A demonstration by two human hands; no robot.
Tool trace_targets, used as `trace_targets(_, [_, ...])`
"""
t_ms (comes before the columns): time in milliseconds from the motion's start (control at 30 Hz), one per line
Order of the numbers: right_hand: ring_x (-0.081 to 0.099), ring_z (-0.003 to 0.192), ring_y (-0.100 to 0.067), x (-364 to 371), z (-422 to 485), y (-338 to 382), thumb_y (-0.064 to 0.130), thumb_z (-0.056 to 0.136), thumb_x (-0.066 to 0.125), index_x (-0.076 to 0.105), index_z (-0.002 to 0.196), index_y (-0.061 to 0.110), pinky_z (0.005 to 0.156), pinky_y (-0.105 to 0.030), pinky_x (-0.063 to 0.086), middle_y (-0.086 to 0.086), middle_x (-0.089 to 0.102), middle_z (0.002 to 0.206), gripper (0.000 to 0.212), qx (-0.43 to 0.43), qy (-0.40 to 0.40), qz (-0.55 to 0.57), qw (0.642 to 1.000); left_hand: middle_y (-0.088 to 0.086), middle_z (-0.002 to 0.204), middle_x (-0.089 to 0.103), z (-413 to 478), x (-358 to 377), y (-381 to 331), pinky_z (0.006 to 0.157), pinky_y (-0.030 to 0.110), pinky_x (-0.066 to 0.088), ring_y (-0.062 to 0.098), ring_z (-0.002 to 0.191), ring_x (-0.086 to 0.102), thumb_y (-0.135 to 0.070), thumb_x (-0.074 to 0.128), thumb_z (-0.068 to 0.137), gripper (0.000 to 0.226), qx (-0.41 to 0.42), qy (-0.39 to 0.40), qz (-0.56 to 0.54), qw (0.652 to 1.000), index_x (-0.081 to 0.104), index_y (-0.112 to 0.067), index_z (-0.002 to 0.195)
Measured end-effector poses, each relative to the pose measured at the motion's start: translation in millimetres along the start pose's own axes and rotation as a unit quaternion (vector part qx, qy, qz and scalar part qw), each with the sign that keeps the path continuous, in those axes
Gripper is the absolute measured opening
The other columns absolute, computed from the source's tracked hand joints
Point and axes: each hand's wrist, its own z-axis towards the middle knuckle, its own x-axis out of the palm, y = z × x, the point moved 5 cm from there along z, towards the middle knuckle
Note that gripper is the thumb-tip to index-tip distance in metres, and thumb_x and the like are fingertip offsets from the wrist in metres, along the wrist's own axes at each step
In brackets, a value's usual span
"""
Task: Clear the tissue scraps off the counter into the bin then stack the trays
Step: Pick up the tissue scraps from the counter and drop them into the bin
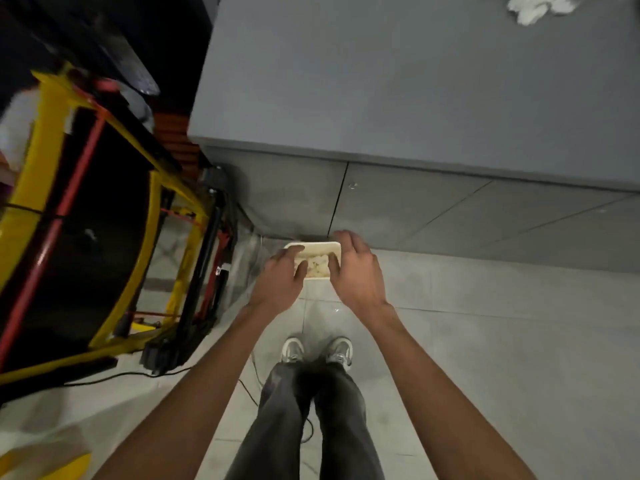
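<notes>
A small white bin (311,243) stands on the floor at the foot of the grey counter (381,81). White tissue scraps (319,267) lie inside it. Both my hands hover over the bin. My left hand (282,277) is above its left rim with the fingers loosely apart. My right hand (355,270) covers its right rim with spread fingers. I see nothing held in either hand. A pile of tissue scraps (533,8) lies on the counter at the far top right. No trays are in view.
A yellow, black and red machine frame (86,202) stands close on the left. Black cables (145,374) run over the tiled floor. Grey cabinet doors (433,209) sit under the counter. My shoes (317,351) are right behind the bin.
</notes>
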Motion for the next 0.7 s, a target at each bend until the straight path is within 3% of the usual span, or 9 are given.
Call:
trace_targets(133, [0.062, 0.12, -0.029, -91.3, -40.5, 39.2, 0.028, 0.101, 0.057, 0.049, 0.143, 0.021, 0.101, -0.048, 0.052, -0.001, 0.056, 0.144, 0.043, -0.01, -0.05, 0.017, 0.999, 0.002, 0.133, 0.064, -49.2, -67.0, -47.2, 0.098, 0.044, 0.054, 0.023, 0.12, 0.061, -0.038, 0.047, 0.105, 0.037, 0.063, -0.036, -0.005, 0.997, 0.051, -0.027, 0.141])
trace_targets(267, [0.06, 0.125, -0.024, -162.6, -71.7, 59.7, 0.034, 0.103, 0.057, 0.049, 0.145, 0.027, 0.102, -0.045, 0.053, 0.004, 0.053, 0.15, 0.043, -0.003, -0.095, 0.04, 0.995, 0.0, 0.137, 0.063, -83.4, -120.4, -85.7, 0.106, 0.042, 0.049, 0.019, 0.125, 0.058, -0.035, 0.052, 0.106, 0.038, 0.1, -0.085, -0.029, 0.991, 0.054, -0.022, 0.142])
trace_targets(400, [0.057, 0.131, -0.021, -207.0, -88.3, 61.9, 0.037, 0.105, 0.057, 0.051, 0.145, 0.028, 0.105, -0.041, 0.052, 0.004, 0.051, 0.154, 0.041, 0.0, -0.128, 0.056, 0.99, -0.002, 0.132, 0.066, -101.6, -152.9, -117.9, 0.102, 0.036, 0.051, 0.015, 0.12, 0.062, -0.033, 0.054, 0.106, 0.035, 0.136, -0.117, -0.043, 0.983, 0.059, -0.019, 0.139])
trace_targets(700, [0.058, 0.129, -0.015, -280.9, -31.0, 4.8, 0.036, 0.104, 0.06, 0.056, 0.141, 0.027, 0.106, -0.029, 0.049, 0.007, 0.057, 0.146, 0.039, 0.023, -0.183, 0.108, 0.977, -0.014, 0.12, 0.066, -35.7, -187.1, -213.9, 0.101, 0.025, 0.048, 0.002, 0.112, 0.061, -0.026, 0.057, 0.105, 0.029, 0.163, -0.157, -0.07, 0.971, 0.061, -0.021, 0.133])
